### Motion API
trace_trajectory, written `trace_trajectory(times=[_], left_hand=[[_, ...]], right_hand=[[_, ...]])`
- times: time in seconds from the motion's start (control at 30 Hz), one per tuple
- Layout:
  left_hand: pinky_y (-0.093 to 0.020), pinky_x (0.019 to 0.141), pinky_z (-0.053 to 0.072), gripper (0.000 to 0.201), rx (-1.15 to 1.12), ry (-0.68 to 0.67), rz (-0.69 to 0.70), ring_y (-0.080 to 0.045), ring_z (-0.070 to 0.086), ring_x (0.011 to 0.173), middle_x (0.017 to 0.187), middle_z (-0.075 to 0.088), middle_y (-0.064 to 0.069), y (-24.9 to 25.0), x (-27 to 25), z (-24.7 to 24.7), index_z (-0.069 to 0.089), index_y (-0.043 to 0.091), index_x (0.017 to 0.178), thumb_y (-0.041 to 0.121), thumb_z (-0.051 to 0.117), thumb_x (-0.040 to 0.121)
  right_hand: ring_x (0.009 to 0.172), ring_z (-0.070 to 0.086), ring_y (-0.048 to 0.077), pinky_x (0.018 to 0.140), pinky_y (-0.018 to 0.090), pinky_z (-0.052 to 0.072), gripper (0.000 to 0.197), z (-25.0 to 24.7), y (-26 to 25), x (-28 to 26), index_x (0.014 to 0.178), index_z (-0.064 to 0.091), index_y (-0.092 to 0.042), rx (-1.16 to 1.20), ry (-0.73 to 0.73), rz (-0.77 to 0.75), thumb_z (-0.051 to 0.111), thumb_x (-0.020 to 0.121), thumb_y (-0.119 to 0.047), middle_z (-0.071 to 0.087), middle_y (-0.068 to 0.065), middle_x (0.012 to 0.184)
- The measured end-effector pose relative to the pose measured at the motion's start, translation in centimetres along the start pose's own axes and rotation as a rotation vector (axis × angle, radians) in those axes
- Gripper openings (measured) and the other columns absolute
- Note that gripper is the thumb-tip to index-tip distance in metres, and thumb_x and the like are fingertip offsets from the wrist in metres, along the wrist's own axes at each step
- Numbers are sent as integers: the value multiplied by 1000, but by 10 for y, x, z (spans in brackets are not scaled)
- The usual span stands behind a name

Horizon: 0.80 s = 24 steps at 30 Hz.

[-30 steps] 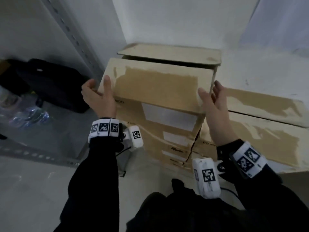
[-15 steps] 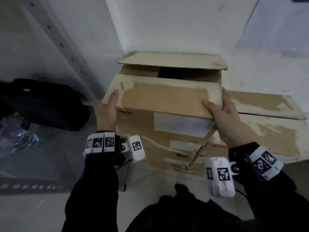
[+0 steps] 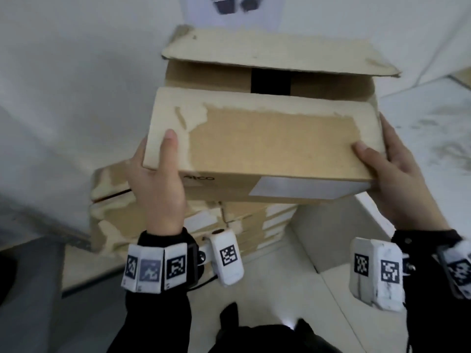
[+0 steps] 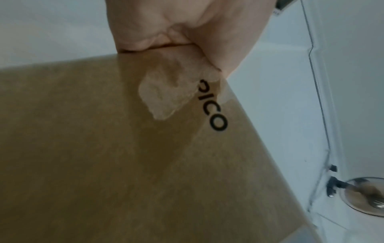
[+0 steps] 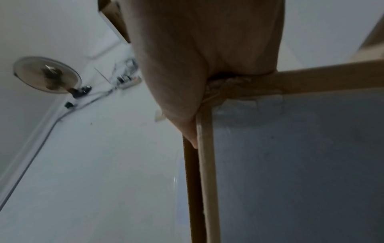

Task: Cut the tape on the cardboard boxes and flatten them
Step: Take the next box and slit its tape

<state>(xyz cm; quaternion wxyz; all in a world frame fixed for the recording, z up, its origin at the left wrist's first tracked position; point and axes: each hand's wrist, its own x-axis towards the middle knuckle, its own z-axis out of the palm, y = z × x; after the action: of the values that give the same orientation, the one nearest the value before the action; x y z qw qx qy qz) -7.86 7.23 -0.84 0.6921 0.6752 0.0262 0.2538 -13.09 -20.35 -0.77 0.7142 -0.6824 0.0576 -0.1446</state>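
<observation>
I hold a brown cardboard box (image 3: 270, 146) in the air, its two top flaps standing open with torn pale patches on them. My left hand (image 3: 158, 179) grips the box's left end, thumb on the near flap. My right hand (image 3: 397, 179) grips the right end, thumb on the flap's corner. In the left wrist view the palm (image 4: 187, 32) presses the printed side of the box (image 4: 104, 164). In the right wrist view my right hand (image 5: 187, 65) wraps the corner of the box (image 5: 290, 164) with its white label. No cutting tool is visible.
A stack of more cardboard boxes (image 3: 122, 220) stands below and to the left against the white wall (image 3: 63, 98). Pale floor tiles (image 3: 280, 289) lie beneath my hands. A sheet with dark marks (image 3: 229, 6) hangs on the wall above.
Both hands have lifted the top box off the stack and brought it up towards me. My view has swung, so the stack now lies lower left.
</observation>
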Motion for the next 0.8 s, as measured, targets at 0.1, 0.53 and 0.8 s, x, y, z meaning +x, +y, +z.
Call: trace_trajectory(times=[0.1,0.53,0.8], left_hand=[[-30,87,53,22,-86,-103,-50,-14,67,99,102,71,1,-3,-38,61,69,10,108,22,57,94],[-21,81,51,23,-46,-292,-246,-8,65,96,100,68,9,-46,-253,317,65,13,114,24,56,96],[-11,87,46,40,-41,-319,-275,5,59,107,123,62,4,-82,-270,430,51,10,136,24,50,99]], right_hand=[[109,61,4,79,16,52,63,-70,-1,-19,139,38,-32,18,127,16,57,79,-23,60,-13,126],[126,50,14,105,34,42,78,-403,48,-41,148,22,-37,-105,284,266,65,82,-36,41,-8,145],[130,43,10,109,35,37,79,-518,74,89,147,23,-39,-186,90,263,66,82,-45,32,-13,150]])
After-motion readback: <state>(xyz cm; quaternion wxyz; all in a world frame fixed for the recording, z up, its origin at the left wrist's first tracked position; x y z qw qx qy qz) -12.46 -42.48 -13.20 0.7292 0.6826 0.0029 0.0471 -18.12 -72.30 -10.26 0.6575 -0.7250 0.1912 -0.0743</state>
